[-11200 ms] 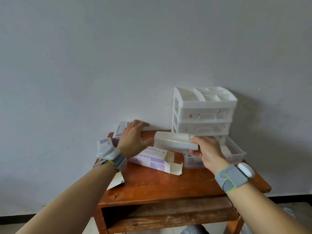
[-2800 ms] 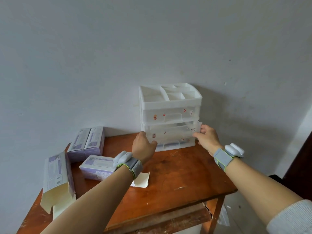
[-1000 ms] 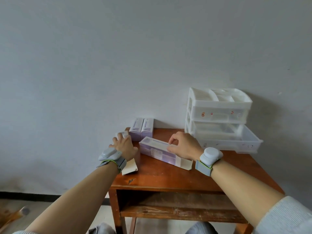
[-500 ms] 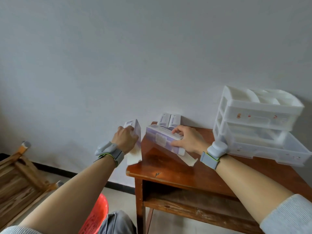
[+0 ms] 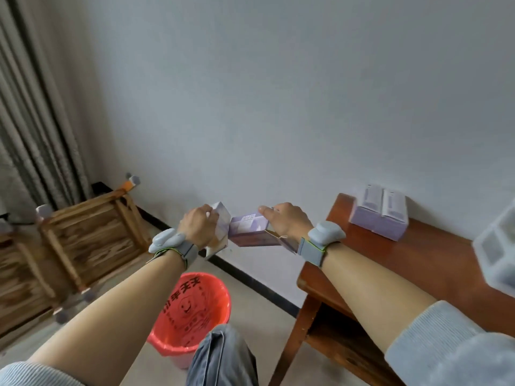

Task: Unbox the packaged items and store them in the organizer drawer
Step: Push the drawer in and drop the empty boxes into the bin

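Observation:
My left hand [image 5: 196,228] grips an opened purple-and-white carton [image 5: 221,227] held upright in the air. My right hand [image 5: 284,222] grips a second opened purple carton [image 5: 249,231] lying flat, its flap hanging toward my wrist. Both cartons are off the table's left edge, above a red bin [image 5: 192,310] on the floor. Two sealed purple boxes [image 5: 380,215] lie side by side at the back of the wooden table [image 5: 418,263]. The white plastic organizer [image 5: 498,252] shows only as a blurred corner at the right edge; its drawers are out of view.
An overturned wooden stool [image 5: 83,235] lies on the floor to the left, in front of grey curtains [image 5: 33,129]. My knee in jeans [image 5: 223,358] is at the bottom, beside the bin. A plain wall stands behind the table.
Both hands have lifted the two opened cartons off the table and carried them left, past its edge, to above the red bin. The view has swung left; the organizer has slid to the right edge.

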Motion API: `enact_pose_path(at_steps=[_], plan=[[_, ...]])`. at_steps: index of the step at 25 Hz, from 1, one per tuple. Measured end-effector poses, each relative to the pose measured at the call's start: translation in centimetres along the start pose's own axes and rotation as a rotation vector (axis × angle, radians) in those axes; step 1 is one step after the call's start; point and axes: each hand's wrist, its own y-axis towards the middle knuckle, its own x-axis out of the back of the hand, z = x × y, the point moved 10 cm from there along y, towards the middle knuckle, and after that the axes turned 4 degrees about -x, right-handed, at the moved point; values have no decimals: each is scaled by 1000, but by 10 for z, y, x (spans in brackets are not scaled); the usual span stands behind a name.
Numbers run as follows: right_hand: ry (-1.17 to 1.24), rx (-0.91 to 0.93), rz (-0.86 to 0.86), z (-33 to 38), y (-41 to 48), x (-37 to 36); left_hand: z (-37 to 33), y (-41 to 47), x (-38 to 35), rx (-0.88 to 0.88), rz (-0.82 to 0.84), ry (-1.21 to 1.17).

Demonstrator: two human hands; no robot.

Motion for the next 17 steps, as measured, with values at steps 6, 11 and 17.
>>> enact_pose_path(at_steps=[6, 11, 17], plan=[[-94, -82, 158, 12, 49, -128, 122, 4, -33, 254, 45, -13], [-196, -141, 314, -7, 74, -235, 214, 1, -92, 367, 161, 12], [-210, -297, 512, -71, 88, -357, 308, -13, -185, 452, 348, 44]])
